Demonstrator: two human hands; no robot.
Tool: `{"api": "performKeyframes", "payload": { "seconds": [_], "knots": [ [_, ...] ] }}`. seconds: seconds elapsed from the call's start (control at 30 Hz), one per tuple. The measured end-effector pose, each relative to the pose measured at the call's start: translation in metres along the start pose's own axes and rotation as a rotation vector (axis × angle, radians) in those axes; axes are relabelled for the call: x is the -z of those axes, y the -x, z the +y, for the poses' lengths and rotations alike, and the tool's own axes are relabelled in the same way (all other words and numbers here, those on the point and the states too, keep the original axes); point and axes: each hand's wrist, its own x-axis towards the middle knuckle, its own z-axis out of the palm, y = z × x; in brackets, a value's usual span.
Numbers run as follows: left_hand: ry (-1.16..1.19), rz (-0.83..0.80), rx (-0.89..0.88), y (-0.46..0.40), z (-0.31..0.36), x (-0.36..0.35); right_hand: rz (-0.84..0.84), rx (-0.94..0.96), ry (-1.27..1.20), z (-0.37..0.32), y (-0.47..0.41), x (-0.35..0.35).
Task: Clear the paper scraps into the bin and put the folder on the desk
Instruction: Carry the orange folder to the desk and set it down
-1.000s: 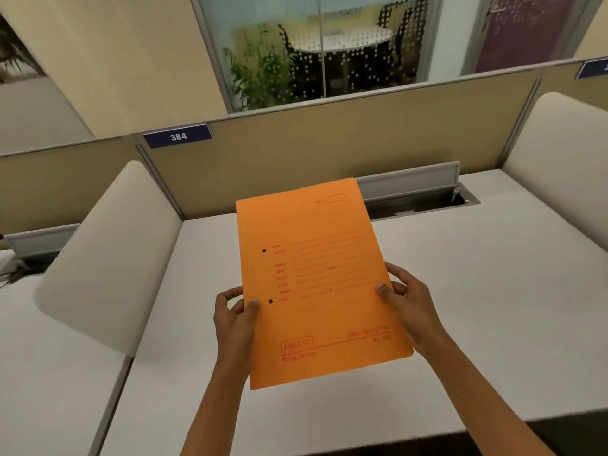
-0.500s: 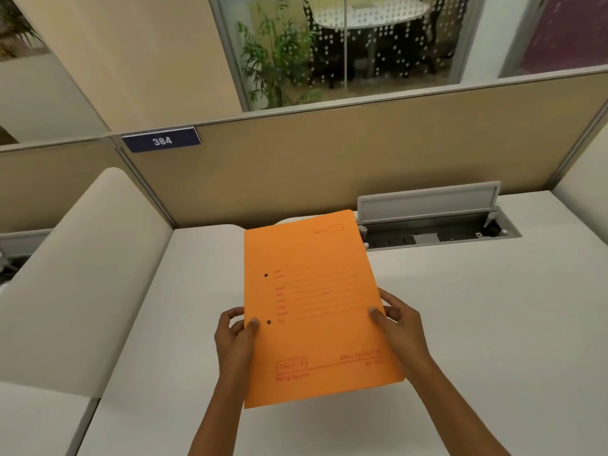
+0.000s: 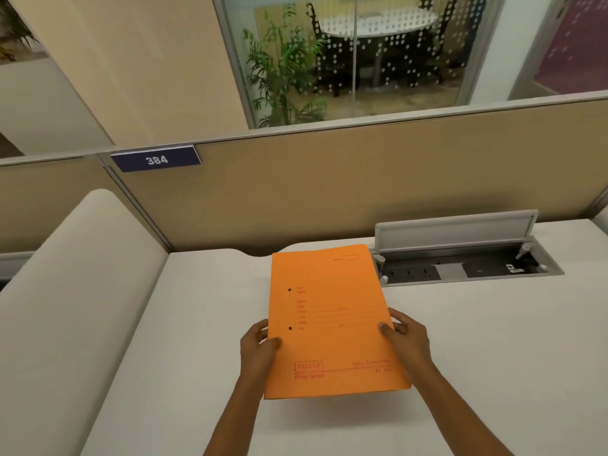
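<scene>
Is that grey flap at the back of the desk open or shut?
Open. The grey flap stands raised at the back of the desk, leaving the sockets in the recess below uncovered.

Two bare forearms enter from the bottom edge, uncovered as far as the frame shows; any sleeve lies outside the view. Left hand (image 3: 258, 348): bare, with the nail of the thumb short and plain. Right hand (image 3: 406, 339): bare, thumb nail likewise short and unpainted. The wrists that show carry only skin, and the fingers (image 3: 399, 319) of the right hand show plain knuckles. Both forearms are slim, with faint hair.
</scene>
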Motion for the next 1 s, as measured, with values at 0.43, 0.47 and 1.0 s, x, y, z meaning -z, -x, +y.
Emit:
{"api": "performKeyframes", "payload": {
  "seconds": [0.43,0.47,1.0],
  "knots": [
    [-0.053,-0.002,-0.013,-0.106,0.004,-0.024,0.008,-0.057,0.032,-0.013,-0.092,-0.044],
    [-0.048,-0.004,-0.005,-0.11,0.002,-0.026,0.015,-0.056,0.04,-0.013,-0.095,-0.045],
    [-0.153,-0.013,-0.021,-0.147,-0.02,-0.041,0.098,-0.018,0.193,0.004,-0.127,-0.065]
  ]
}}
